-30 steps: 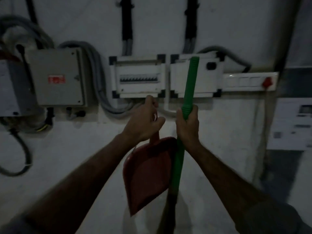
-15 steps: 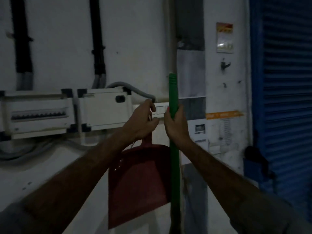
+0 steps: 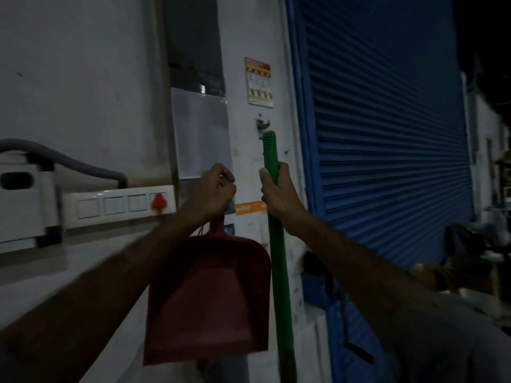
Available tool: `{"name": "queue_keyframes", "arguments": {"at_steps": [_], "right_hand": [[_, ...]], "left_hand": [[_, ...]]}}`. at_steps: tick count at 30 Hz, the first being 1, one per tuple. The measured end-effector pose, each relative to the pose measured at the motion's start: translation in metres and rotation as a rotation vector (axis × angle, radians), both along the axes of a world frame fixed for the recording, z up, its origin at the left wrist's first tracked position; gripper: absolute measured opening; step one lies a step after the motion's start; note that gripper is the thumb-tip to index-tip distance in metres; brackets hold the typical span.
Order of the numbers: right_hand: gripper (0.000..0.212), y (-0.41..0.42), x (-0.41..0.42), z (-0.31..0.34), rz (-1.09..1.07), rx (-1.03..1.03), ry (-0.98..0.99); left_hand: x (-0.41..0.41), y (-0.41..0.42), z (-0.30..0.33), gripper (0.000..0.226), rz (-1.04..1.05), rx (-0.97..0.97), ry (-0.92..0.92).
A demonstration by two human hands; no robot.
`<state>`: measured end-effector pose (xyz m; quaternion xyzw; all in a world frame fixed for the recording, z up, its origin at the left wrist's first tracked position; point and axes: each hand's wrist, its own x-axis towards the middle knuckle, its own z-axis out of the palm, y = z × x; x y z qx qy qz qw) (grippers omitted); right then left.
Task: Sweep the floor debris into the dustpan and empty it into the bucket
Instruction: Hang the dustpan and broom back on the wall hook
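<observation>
While both tools are carried upright at chest height, no sweeping has begun; judged step: transit with tools toward the debris. Neither floor, debris nor bucket is in view.

Room, largest first: blue roller shutter (image 3: 387,161) fills the right half, closed. White wall (image 3: 83,78) on the left, dimly lit. Switch panel (image 3: 119,204) with a red knob is mounted low on the wall; a safety poster (image 3: 258,82) sits beside the shutter frame.

Red dustpan (image 3: 207,297) hangs blade-down, held by its handle. Green broom handle (image 3: 273,230) stands vertical just beside the dustpan's right edge.

Left hand (image 3: 213,194): fingers curled tight around the dustpan handle top. Right hand (image 3: 279,200): fist wrapped around the broom handle near its upper end.

Next move likely calls for looking down, locating debris, lowering the dustpan to the floor.
</observation>
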<state>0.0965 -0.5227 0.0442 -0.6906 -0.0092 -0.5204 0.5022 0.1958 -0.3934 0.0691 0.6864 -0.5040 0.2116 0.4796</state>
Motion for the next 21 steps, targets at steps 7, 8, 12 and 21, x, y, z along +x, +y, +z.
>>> {"name": "queue_keyframes", "arguments": {"at_steps": [7, 8, 12, 21], "right_hand": [[0.022, -0.111, 0.017, 0.003, 0.016, 0.004, 0.071], [0.02, -0.127, 0.02, 0.003, 0.034, 0.002, 0.062], [0.01, -0.18, 0.033, 0.008, 0.117, 0.007, 0.028], [0.02, -0.282, 0.066, 0.035, 0.253, -0.005, 0.015]], "left_hand": [[0.019, -0.139, -0.001, 0.021, -0.084, -0.134, 0.117], [0.022, -0.157, 0.001, 0.021, -0.085, -0.134, 0.098], [0.035, -0.215, 0.008, 0.029, -0.081, -0.139, 0.03], [0.058, -0.312, 0.023, 0.062, -0.083, -0.219, 0.188]]}}
